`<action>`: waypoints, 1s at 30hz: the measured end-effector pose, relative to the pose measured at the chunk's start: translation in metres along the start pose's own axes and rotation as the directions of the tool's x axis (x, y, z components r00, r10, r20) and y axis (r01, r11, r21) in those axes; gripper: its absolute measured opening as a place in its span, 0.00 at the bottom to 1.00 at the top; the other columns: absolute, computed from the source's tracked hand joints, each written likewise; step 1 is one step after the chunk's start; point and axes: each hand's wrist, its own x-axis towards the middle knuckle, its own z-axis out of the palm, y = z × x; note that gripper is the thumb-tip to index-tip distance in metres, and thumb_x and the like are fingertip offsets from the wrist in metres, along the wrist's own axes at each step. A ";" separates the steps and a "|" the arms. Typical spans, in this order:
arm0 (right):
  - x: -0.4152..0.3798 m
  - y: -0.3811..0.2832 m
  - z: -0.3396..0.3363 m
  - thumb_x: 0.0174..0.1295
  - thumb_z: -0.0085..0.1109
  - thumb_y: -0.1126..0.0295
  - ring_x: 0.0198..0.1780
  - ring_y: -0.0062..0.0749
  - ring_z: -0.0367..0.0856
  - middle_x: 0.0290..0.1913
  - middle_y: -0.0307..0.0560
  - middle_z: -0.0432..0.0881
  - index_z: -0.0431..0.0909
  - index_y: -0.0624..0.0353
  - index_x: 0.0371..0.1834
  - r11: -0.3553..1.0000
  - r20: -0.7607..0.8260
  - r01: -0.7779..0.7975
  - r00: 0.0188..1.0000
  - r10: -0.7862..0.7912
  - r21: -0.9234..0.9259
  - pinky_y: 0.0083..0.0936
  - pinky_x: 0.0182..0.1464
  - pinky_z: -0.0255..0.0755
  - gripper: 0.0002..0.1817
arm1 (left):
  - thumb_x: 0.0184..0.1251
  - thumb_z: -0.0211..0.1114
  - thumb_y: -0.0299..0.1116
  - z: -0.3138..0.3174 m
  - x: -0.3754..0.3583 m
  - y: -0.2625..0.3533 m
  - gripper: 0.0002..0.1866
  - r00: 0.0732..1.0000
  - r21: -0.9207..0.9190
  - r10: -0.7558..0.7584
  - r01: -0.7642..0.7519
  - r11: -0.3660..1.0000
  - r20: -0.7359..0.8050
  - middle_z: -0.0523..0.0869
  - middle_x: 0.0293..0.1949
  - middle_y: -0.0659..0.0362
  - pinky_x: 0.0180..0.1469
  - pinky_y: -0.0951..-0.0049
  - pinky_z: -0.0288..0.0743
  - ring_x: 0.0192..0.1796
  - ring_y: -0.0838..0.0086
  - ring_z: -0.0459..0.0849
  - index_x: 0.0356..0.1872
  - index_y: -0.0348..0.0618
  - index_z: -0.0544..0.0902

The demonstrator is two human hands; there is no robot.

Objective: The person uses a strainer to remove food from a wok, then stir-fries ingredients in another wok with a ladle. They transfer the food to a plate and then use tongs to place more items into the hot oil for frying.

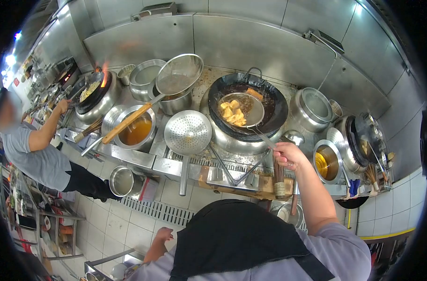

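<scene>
My right hand (289,156) is closed around the handle of a round mesh skimmer (256,111). Its bowl rests inside a black wok (280,104) on the stove and carries several golden fried pieces (232,113). Beside the skimmer, a browned fried piece (254,94) lies in the dark oil. My left hand (163,234) hangs low by my side, away from the counter, with its fingers loosely apart and nothing visible in them. Below my right hand, a bamboo wok brush (279,180) and a ladle (294,137) lie at the counter edge.
A perforated ladle (187,133) and a wooden-handled strainer (180,75) lie left of the wok. Pots of brown liquid (137,131) and yellow oil (322,164) stand along the counter. At left, a co-worker (33,145) handles a flaming wok (94,91).
</scene>
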 end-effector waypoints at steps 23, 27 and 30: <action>-0.172 -0.050 -0.155 0.66 0.47 0.71 0.10 0.15 0.59 0.20 0.37 0.69 0.68 0.60 0.32 0.703 -0.501 0.647 0.732 -0.462 0.296 0.13 0.08 0.52 0.06 | 0.58 0.56 0.44 -0.014 0.045 0.027 0.14 0.929 0.612 0.271 -0.370 0.699 0.253 0.85 0.33 0.49 0.40 0.57 0.77 0.40 0.56 0.84 0.35 0.46 0.82; -0.239 -0.067 -0.222 0.64 0.47 0.71 0.11 0.17 0.59 0.15 0.37 0.66 0.68 0.59 0.23 0.724 -0.727 0.689 0.515 -0.453 0.037 0.16 0.10 0.50 0.11 | 0.54 0.57 0.50 -0.010 0.076 0.042 0.18 0.940 0.786 0.175 -0.340 0.517 0.292 0.82 0.36 0.47 0.49 0.54 0.74 0.46 0.51 0.79 0.36 0.48 0.81; -0.256 -0.072 -0.286 0.58 0.49 0.76 0.11 0.19 0.63 0.16 0.40 0.70 0.69 0.60 0.21 0.706 -0.870 0.687 0.232 -0.436 -0.171 0.18 0.11 0.52 0.08 | 0.53 0.59 0.52 0.001 0.060 0.099 0.24 0.971 0.726 0.130 -0.235 0.646 0.199 0.74 0.45 0.46 0.55 0.56 0.67 0.53 0.51 0.71 0.45 0.47 0.75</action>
